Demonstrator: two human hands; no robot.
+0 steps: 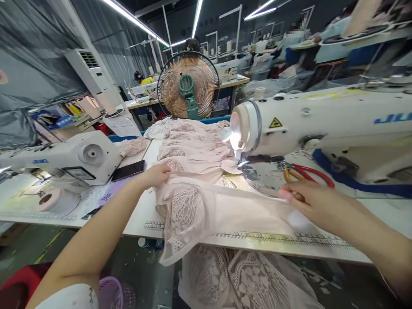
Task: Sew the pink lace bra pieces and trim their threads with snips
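A pale pink lace bra point(188, 210) lies across the table's front edge, its lace cup on the left and its plain wing stretched to the right. My left hand point(157, 176) is closed at the top edge of the bra, fingertips pinching the fabric. Over the wing's right end, my right hand point(301, 197) is closed and somewhat blurred. A slim greyish thing shows at its fingertips, and I cannot make out what it is. Behind, several similar bra pieces point(196, 148) lie in an overlapping row beside the sewing machine's lit needle area.
The white sewing machine point(283, 124) reaches in from the right, with red-handled pliers point(313, 174) below it. A second machine point(93, 156), phone point(128, 170) and thread cone point(58, 201) are left. A fan point(186, 86) stands behind. More lace pieces point(244, 279) hang below the table's printed ruler point(322, 240).
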